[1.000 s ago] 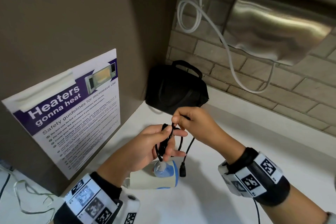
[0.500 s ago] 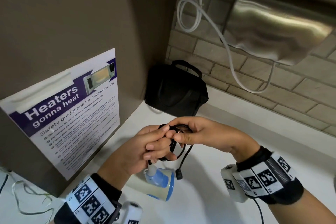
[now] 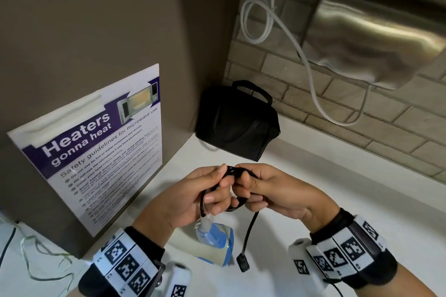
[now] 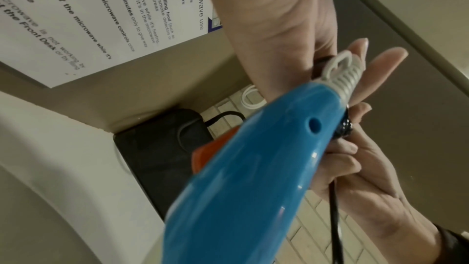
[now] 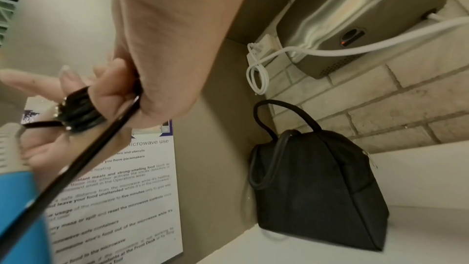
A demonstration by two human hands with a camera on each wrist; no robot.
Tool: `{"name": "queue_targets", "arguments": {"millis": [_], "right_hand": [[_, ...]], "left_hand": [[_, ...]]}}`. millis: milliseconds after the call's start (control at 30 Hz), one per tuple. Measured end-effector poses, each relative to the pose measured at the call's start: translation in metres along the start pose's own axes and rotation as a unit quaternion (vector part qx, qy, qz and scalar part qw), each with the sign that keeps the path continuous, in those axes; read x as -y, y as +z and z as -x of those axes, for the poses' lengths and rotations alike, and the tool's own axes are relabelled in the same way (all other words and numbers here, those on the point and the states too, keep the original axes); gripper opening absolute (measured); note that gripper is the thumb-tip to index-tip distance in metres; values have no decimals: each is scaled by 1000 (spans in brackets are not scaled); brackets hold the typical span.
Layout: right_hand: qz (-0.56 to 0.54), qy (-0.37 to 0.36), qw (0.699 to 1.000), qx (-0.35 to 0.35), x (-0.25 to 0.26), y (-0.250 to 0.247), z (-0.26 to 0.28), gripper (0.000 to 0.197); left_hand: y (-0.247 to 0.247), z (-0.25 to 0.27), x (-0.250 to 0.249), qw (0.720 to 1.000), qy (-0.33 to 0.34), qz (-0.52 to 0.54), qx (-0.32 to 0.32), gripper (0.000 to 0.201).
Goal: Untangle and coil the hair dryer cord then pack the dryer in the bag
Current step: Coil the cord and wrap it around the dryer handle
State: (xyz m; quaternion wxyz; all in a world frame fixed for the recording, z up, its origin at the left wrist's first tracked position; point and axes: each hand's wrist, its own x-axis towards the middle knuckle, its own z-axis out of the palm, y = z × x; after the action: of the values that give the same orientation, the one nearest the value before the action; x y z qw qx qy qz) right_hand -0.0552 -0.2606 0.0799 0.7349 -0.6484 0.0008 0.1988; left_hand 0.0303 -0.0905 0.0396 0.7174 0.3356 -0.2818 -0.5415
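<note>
**cordwrangler:** so at this point your left hand (image 3: 193, 190) had its fingers curled around the coiled cord (image 3: 235, 171), and your right hand (image 3: 263, 188) was pinching the same bundle from the other side; both closed on it, nothing slack. The hair dryer (image 3: 212, 243) hung just below the coil, above the white counter (image 3: 313, 200), with the plug (image 3: 242, 261) dangling beside it on a short loose tail; the bag (image 3: 236, 125) sat beyond the coil, in the corner.

**packlight:** looked mostly wound to me; what should you have watched for?

**cordwrangler:** my guess is the last stretch was the fiddly bit; you'd have wanted the left hand holding the loops flat so they didn't spring apart while the right fed the tail around or through; keeping the wraps loose near the white strain relief (image 4: 347, 75) would have spared the cord. Couldn't tell whether the bag's zip was open; I'd have checked that before letting go of the coil.
</note>
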Motion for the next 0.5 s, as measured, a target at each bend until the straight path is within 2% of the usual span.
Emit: {"name": "queue_targets", "arguments": {"millis": [100,200,267,400,500], "right_hand": [[-54,20,998,9,-5,-2,4,57],[-89,35,995,-6,-5,-1,7,32],[-89,37,995,-24,-6,1,7,25],[-157,2,987,-44,-15,2,3,32],[-227,-41,972,-52,-18,-1,2,31]], "left_hand": [[-1,-3,3,1000,-17,15,-18,34],[0,-5,1,997,-41,43,-45,32],[4,-6,0,996,-50,28,-70,31],[4,-4,-2,995,-26,-15,-93,27],[2,0,-2,995,9,-57,-83,21]]}}
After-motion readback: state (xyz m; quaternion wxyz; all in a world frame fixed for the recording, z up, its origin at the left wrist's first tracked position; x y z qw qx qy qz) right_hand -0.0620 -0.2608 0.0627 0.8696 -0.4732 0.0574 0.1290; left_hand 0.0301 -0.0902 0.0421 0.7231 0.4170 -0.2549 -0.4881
